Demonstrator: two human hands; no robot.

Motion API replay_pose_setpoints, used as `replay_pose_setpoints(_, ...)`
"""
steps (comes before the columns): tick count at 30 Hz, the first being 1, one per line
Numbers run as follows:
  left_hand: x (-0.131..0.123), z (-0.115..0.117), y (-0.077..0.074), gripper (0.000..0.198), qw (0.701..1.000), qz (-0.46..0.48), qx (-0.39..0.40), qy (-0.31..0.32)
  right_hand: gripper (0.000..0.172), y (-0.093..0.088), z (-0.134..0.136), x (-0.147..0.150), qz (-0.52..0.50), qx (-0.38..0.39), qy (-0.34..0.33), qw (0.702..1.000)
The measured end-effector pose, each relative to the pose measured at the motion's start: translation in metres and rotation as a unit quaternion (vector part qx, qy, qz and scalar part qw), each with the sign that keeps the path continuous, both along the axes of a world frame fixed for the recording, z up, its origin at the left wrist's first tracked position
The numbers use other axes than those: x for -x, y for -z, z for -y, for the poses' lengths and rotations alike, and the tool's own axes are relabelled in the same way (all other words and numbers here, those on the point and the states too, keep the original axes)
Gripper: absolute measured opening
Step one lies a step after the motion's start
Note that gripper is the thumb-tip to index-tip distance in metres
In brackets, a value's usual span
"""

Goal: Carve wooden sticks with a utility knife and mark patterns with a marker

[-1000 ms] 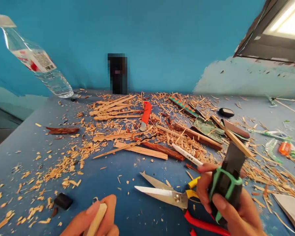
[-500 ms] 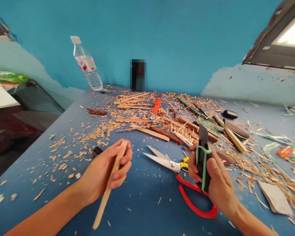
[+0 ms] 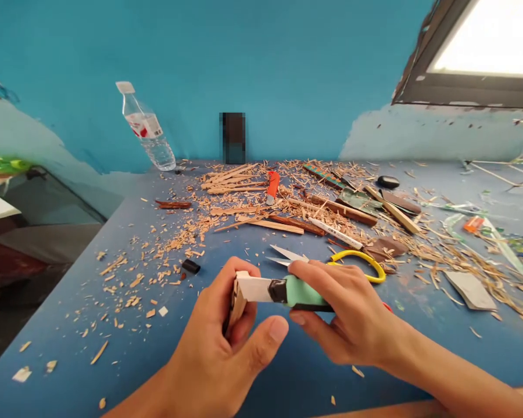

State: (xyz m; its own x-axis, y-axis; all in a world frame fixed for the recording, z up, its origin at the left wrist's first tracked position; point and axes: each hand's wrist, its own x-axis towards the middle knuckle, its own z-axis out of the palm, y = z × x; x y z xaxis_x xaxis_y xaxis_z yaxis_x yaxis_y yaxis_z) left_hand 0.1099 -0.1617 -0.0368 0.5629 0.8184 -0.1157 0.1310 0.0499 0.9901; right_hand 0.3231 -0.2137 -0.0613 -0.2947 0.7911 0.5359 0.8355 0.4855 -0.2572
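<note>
My left hand (image 3: pixel 213 348) is curled round a wooden stick (image 3: pixel 237 305), its thumb sticking out to the right. Most of the stick is hidden behind the fingers. My right hand (image 3: pixel 357 316) grips a green-and-black utility knife (image 3: pixel 304 292). Its wide blade (image 3: pixel 256 289) points left and meets the upper end of the stick; how deep the edge sits cannot be seen. Just behind the right hand lie scissors (image 3: pixel 358 253) with yellow and red handles, partly covered by it.
Wood shavings and carved sticks (image 3: pixel 230 179) cover the back of the blue table. An orange cutter (image 3: pixel 272 187), a white marker (image 3: pixel 335 232) and a black cap (image 3: pixel 190 266) lie there. A water bottle (image 3: pixel 150 136) leans at the back left; folded sandpaper (image 3: pixel 469 289) lies right.
My hands have come together, and the knife has swung from pointing up to pointing left, blade onto the stick. The stick has turned in my left hand. The view has shifted slightly.
</note>
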Motion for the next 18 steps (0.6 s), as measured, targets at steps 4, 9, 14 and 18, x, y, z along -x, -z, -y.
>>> replay_pose_setpoints(4,-0.001,0.008,-0.004,0.048,1.000,-0.004,-0.027,0.007,0.029,-0.003,0.005,-0.006,0.014,-0.012,-0.018,1.000)
replay_pose_setpoints(9,-0.004,0.010,-0.003,0.043,0.999,0.015,-0.050,0.012,0.031,-0.006,0.012,-0.005,0.015,-0.010,-0.033,0.999)
replay_pose_setpoints(14,-0.009,0.011,0.000,0.036,0.996,0.030,-0.089,-0.002,0.032,-0.003,0.017,-0.003,0.020,-0.017,-0.037,0.999)
replay_pose_setpoints(18,-0.008,0.012,0.005,0.041,0.991,0.020,-0.135,0.001,0.033,-0.002,0.020,-0.003,0.017,-0.017,-0.038,0.999)
